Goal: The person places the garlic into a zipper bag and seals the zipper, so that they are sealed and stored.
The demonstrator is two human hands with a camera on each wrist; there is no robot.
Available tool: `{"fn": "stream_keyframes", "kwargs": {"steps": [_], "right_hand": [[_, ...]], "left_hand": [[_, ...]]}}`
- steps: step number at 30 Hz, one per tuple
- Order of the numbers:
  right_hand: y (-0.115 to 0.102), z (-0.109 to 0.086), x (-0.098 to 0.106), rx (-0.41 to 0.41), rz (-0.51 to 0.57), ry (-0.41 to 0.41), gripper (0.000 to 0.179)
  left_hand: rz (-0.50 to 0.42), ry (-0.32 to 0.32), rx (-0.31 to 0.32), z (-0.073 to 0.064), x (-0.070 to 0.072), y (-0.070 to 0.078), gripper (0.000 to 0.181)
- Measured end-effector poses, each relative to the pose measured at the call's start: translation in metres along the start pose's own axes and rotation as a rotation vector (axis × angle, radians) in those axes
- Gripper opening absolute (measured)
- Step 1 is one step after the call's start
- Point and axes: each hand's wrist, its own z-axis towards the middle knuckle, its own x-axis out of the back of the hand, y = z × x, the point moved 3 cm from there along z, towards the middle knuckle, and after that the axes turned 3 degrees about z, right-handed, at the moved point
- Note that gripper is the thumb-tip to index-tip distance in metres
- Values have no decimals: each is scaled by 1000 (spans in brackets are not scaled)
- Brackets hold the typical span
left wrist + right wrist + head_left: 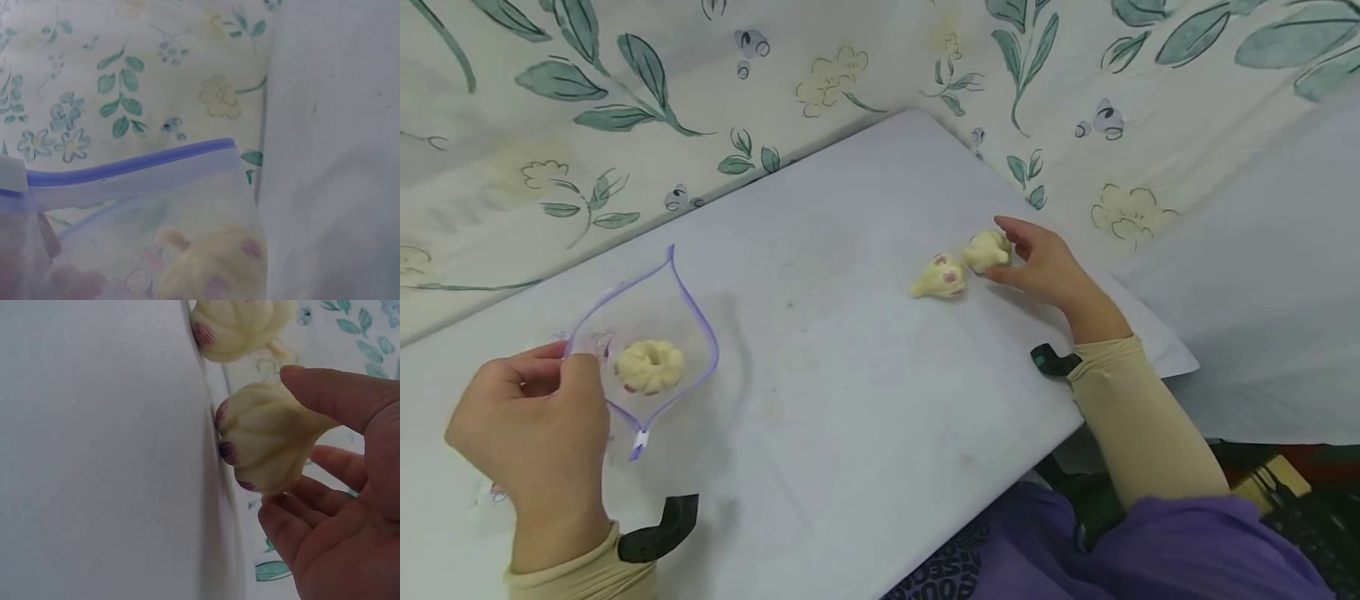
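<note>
My left hand (542, 425) pinches the edge of a clear zip bag (700, 321) with a purple seal, its mouth spread wide. Inside the bag is a pale garlic bulb (650, 367); the left wrist view shows the bag's purple zip strip (134, 165) and the garlic's purple patches through the plastic. At the right of the table, my right hand (1048, 267) is around a second garlic bulb (987, 252), thumb on one side and fingers on the other, spread loosely. Another garlic bulb (942, 277) lies just left of it, purple-marked, stem pointing left.
The white table (842, 400) has a corner at the back. A floral cloth (880, 58) hangs behind it, and plain pale fabric (1262, 275) is at the right. Black straps (658, 532) stick out from the sleeves at both wrists.
</note>
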Motion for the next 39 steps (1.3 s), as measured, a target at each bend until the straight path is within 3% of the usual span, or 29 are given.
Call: {"fn": "stream_keyframes", "kwargs": {"steps": [3,5,9,13,16,24,29,39], "right_hand": [[3,-4,9,0,-5,16,77],[7,-9,17,-20,-12,39,74],[18,-20,33,-97,-2,93,73],[27,-26,40,-152,36,109,80],[31,-23,37,-168,64,96,83],[21,5,7,-127,139,62,78],[18,11,0,-145,130,70,78],[20,16,-2,-166,171,112,79]], "left_hand": [[-6,-43,36,-3,-10,4,24],[-13,-68,27,-6,-18,7,22],[-19,-93,-45,-12,-34,15,15],[-25,-97,-92,-15,-39,19,14],[-16,-88,-103,-14,-34,18,15],[4,-27,-18,-7,-6,9,28],[4,-7,-41,-4,-3,0,23],[6,1,-50,-5,-1,0,23]]}}
